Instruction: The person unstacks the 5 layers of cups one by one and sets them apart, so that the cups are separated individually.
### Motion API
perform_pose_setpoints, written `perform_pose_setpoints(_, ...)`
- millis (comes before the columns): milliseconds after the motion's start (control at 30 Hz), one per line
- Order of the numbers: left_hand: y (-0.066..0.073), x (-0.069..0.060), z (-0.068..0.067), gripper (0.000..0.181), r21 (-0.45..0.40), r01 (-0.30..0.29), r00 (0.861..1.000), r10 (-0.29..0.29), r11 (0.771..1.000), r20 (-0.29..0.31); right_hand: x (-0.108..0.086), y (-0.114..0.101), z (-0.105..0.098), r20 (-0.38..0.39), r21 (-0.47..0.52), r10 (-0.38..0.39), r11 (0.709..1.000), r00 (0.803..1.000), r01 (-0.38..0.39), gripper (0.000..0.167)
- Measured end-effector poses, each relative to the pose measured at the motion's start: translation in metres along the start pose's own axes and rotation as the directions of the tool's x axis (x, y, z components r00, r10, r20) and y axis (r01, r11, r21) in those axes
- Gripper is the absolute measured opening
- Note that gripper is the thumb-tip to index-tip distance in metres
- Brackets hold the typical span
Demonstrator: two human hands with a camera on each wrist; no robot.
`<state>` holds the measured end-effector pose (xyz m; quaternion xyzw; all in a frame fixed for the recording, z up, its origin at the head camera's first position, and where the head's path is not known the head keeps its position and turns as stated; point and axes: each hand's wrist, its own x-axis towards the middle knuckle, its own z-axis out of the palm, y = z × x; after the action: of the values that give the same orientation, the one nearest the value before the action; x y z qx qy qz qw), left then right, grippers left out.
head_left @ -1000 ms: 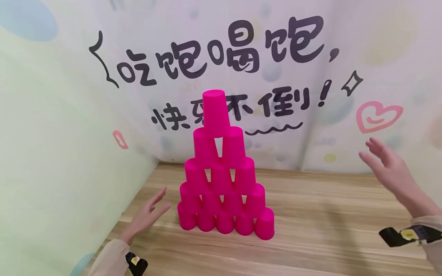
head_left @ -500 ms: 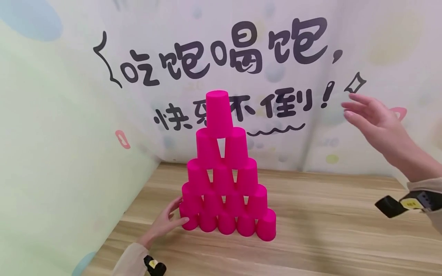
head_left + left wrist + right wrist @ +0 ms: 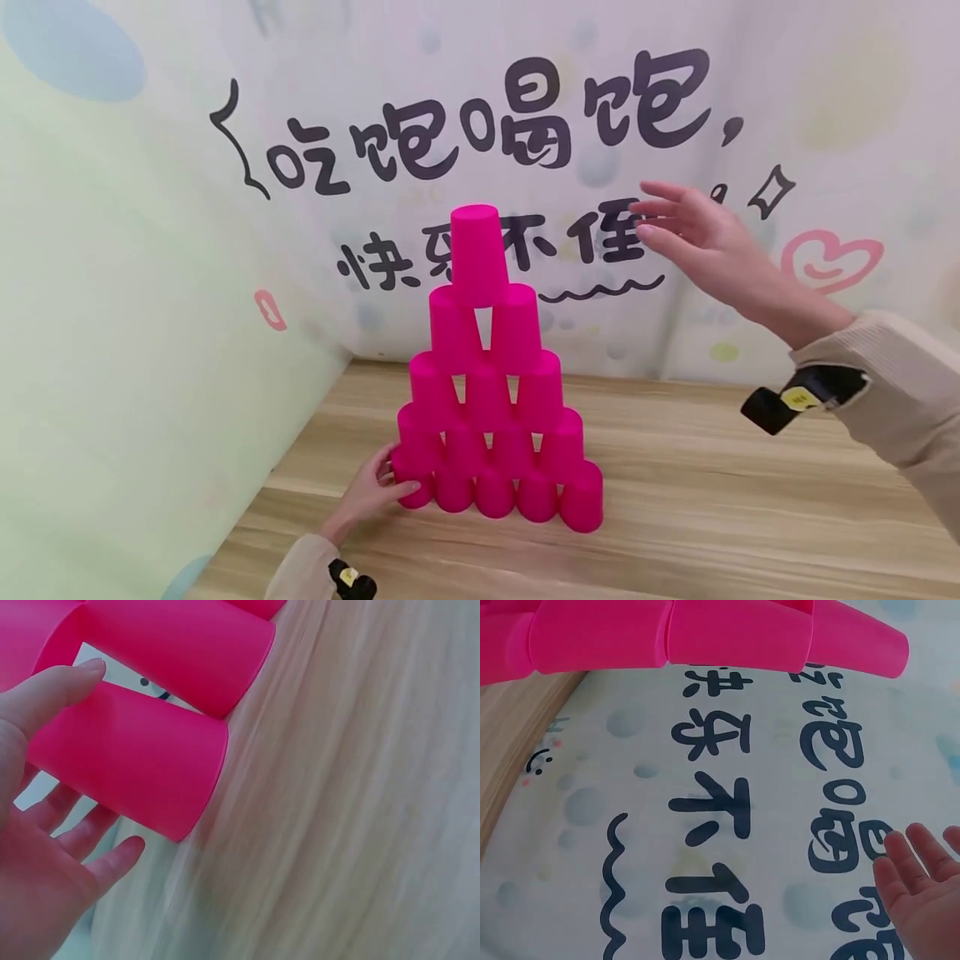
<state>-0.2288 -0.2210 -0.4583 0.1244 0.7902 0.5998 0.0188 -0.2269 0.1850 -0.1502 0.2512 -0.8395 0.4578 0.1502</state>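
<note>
Bright pink cups stand upside down in a five-tier pyramid, a single top cup (image 3: 477, 258) at its peak. My left hand (image 3: 366, 497) is at the lower left corner of the stack. In the left wrist view, it holds the leftmost bottom cup (image 3: 142, 761), thumb across the near side and fingers behind; how firmly is unclear. My right hand (image 3: 701, 233) is raised to the right of the top cup, apart from it, with fingers extended and nothing held. The right wrist view shows that hand (image 3: 930, 896) low at the right.
The pyramid stands on a wood-grain table (image 3: 675, 500). Behind it hangs a pale cloth backdrop (image 3: 600, 333) with large black characters and a pink heart. Another pale cloth (image 3: 135, 333) borders the left side. Each wrist wears a black camera strap.
My left hand has moved right and come around the leftmost bottom cup. My right hand has risen and swung left toward the top of the pyramid. The cups stay stacked.
</note>
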Motion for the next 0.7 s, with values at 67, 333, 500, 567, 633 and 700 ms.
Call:
perform_pose_setpoints(67,-0.002,0.001,-0.001,0.06,-0.002,-0.001,1.0,0.001,1.0,0.002,0.006,-0.006,0.006,0.026,-0.007,-0.004,1.0,1.0,0.004,0.051)
perform_pose_setpoints(333,-0.009,0.005,-0.007,0.058,0.008,-0.017,0.999,0.016,1.0,0.036,0.032,-0.02,0.039,0.087,0.031,-0.021,0.999,0.996,0.018,0.057)
perform_pose_setpoints(500,-0.011,0.006,-0.009,0.059,-0.004,-0.013,0.998,0.013,1.0,0.061,0.046,-0.026,0.063,0.125,0.068,-0.027,0.998,0.992,0.019,0.063)
perform_pose_setpoints(567,-0.011,0.007,-0.009,0.059,-0.007,-0.005,0.998,0.005,1.0,0.065,0.05,-0.029,0.071,0.143,0.097,-0.031,0.995,0.989,0.017,0.065)
perform_pose_setpoints(633,-0.011,0.007,-0.01,0.059,-0.004,0.001,0.998,-0.001,1.0,0.069,0.054,-0.031,0.078,0.15,0.109,-0.034,0.994,0.988,0.018,0.069)
perform_pose_setpoints(700,-0.009,0.007,-0.011,0.06,-0.009,0.013,0.997,-0.012,1.0,0.073,0.056,-0.033,0.084,0.146,0.111,-0.037,0.994,0.989,0.021,0.074)
